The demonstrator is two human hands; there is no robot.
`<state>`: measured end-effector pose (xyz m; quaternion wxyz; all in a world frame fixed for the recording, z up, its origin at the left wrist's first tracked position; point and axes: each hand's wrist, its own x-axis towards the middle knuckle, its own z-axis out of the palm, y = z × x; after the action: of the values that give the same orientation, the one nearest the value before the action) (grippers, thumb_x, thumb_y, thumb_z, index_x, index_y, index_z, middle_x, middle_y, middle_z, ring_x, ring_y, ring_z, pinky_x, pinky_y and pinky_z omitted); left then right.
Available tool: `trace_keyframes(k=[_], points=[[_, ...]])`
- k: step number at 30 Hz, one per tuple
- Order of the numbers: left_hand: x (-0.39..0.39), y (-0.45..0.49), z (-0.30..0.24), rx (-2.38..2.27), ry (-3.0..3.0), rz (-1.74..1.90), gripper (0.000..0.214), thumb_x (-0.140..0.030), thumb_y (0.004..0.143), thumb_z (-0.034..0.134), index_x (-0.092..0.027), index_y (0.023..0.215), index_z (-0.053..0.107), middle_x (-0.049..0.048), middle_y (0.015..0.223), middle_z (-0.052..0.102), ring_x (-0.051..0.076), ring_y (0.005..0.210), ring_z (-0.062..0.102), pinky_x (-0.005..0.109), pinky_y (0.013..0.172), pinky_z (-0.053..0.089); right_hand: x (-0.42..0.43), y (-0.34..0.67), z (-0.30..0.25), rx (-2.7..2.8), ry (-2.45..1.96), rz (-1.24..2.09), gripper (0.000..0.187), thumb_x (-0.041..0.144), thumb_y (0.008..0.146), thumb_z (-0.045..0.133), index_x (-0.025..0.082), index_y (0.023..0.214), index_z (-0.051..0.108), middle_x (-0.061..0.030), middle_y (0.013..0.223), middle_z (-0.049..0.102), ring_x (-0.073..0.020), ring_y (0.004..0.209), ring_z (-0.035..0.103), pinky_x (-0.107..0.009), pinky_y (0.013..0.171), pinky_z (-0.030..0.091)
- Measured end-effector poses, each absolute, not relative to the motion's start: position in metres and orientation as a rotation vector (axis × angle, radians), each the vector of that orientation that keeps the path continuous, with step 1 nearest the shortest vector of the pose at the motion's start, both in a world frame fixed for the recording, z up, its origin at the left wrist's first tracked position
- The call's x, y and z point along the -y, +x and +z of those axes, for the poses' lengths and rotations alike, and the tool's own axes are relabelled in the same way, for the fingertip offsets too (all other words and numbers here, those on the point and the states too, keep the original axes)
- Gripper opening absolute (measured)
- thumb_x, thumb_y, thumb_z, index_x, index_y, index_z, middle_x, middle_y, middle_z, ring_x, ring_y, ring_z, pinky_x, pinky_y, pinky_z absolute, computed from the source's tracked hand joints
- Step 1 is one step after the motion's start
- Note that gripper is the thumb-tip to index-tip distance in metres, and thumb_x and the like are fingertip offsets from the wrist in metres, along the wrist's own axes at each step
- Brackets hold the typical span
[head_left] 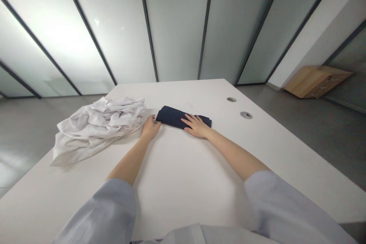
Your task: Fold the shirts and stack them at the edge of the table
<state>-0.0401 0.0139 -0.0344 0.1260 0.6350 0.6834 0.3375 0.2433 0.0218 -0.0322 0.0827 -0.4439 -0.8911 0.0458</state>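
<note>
Head cam feed: folded navy cloth (pixel 171 116) lies on the white table (pixel 185 179). My R hand (pixel 196 126) is flat on the navy cloth's right half, fingers spread, palm by its near edge. My L hand (pixel 151 126) is at the navy cloth's left end, thumb & fingers slightly apart nr the corner; can't tell if they pinch it. Crumpled white cloth (pixel 103 122) sits left of the navy cloth, w/ L hand btwn. Two round desk inserts (pixel 246 115) right of the navy cloth, wood cabinet (pixel 317 80) farther right, frosted panels (pixel 177 26) beyond it.
</note>
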Motion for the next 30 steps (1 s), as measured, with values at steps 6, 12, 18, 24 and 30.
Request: trace_keyframes(k=[6,12,18,24,30], points=[[-0.013,-0.04,-0.033,-2.032,1.87,0.895,0.053,-0.03,0.082,0.056,-0.012,0.131,0.049,0.0144,0.128,0.059,0.024,0.118,0.057,0.034,0.098,0.045,-0.028,0.265,-0.027,2.531,-1.629,0.104,0.059,0.056,0.096,0.028,0.033,0.151,0.027,-0.0051,0.16,0.02,-0.032,0.143,0.023,-0.055,0.113,0.023],[-0.012,-0.041,-0.033,-2.042,1.972,0.803,0.053,-0.031,0.081,0.057,-0.01,0.129,0.051,0.0153,0.127,0.06,0.026,0.118,0.056,0.036,0.103,0.042,-0.049,0.331,-0.02,2.112,-2.172,0.086,0.061,0.051,0.096,0.029,0.027,0.152,0.028,-0.0115,0.158,0.022,-0.0363,0.141,0.025,-0.059,0.11,0.024],[-0.012,-0.042,-0.033,-2.039,2.006,0.788,0.055,-0.035,0.08,0.057,-0.012,0.129,0.051,0.0144,0.127,0.061,0.026,0.118,0.057,0.036,0.102,0.042,-0.058,0.421,-0.025,1.656,-2.446,0.023,0.063,0.051,0.095,0.025,0.022,0.151,0.03,-0.0168,0.157,0.024,-0.0403,0.139,0.027,-0.064,0.108,0.021],[-0.011,-0.044,-0.034,-2.027,2.041,0.762,0.057,-0.036,0.08,0.056,-0.01,0.13,0.051,0.015,0.126,0.061,0.027,0.118,0.056,0.038,0.103,0.041,-0.065,0.472,-0.03,1.556,-2.503,-0.009,0.065,0.055,0.094,0.027,0.023,0.15,0.032,-0.0163,0.156,0.026,-0.0401,0.138,0.029,-0.064,0.107,0.022],[-0.01,-0.044,-0.035,-2.039,2.045,0.747,0.056,-0.036,0.079,0.057,-0.012,0.13,0.051,0.0141,0.126,0.061,0.026,0.117,0.057,0.038,0.103,0.041,-0.068,0.478,-0.028,1.6,-2.511,-0.06,0.064,0.053,0.095,0.027,0.021,0.15,0.032,-0.0169,0.155,0.028,-0.0384,0.136,0.031,-0.06,0.106,0.026]])
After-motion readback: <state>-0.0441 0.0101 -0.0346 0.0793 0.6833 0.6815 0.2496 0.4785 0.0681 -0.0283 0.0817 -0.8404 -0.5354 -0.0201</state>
